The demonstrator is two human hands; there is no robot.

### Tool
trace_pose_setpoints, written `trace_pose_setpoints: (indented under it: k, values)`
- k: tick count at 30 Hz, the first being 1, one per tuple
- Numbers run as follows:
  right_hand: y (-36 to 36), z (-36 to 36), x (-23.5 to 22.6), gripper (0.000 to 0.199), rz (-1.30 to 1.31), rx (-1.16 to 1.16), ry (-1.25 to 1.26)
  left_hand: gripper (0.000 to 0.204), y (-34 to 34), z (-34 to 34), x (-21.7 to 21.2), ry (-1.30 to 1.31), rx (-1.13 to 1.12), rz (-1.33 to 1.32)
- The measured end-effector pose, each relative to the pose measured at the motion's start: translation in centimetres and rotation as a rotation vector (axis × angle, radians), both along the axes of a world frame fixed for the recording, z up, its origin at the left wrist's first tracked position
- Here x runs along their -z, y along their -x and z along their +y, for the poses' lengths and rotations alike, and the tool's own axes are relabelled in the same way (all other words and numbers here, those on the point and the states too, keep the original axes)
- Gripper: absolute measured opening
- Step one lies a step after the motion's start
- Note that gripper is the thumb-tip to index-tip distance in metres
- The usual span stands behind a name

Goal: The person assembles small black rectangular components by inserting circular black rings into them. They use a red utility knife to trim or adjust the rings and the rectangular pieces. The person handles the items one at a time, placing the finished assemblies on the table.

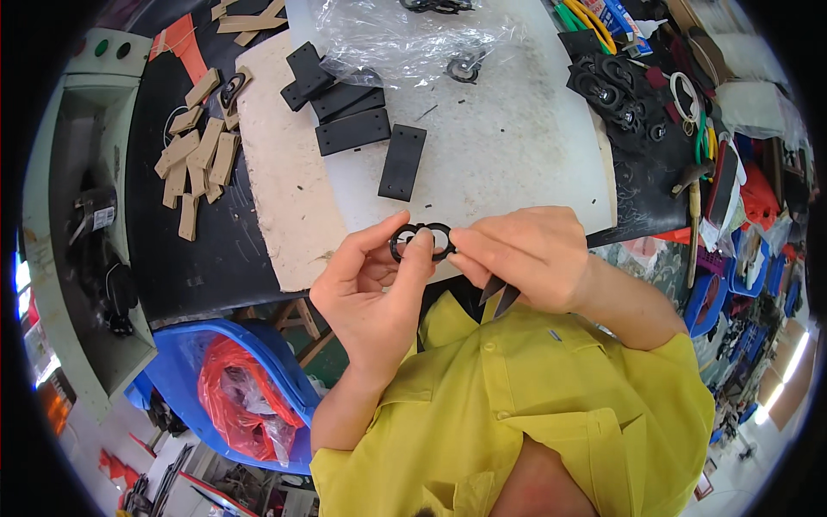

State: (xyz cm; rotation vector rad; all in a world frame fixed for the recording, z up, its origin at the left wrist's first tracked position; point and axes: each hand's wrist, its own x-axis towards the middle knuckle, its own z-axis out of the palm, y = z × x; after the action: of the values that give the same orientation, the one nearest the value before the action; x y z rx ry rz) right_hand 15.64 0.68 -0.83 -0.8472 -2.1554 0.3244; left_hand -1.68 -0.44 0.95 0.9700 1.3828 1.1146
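Note:
Near the table's front edge, a small black double-ring piece (398, 245), shaped like a figure eight, is held up between both hands. My left hand (372, 280) pinches its left ring, with the thumb across the front. My right hand (532, 256) grips the right ring between thumb and fingertips. Two dark pointed blades (505, 297) stick out below the right palm; the rest of that tool is hidden in the hand. Just beyond the hands lies a black rectangular plate (402, 162) with small holes, beside several more black plates (353, 131).
Clear plastic wrap (405, 43) lies at the back over a pale work board (517, 129). Tan strips (202, 151) are scattered at left. Black ring parts (612, 95) pile up at right, near a hammer (693, 181). A blue bin (258, 345) stands below left.

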Motion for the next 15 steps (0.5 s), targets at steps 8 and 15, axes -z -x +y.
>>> trace_pose_setpoints:
  k: [8, 15]
  values:
    - [-1.5, 0.1, -0.1, 0.024, 0.037, 0.11, 0.081, 0.038, 2.0, 0.9, 0.9, -0.232, 0.327, 0.077]
    - [-2.5, 0.3, -2.5, 0.013, 0.641, 0.376, 0.877, 0.029, 3.1, 5.5, 2.9, -0.917, 0.506, 0.958]
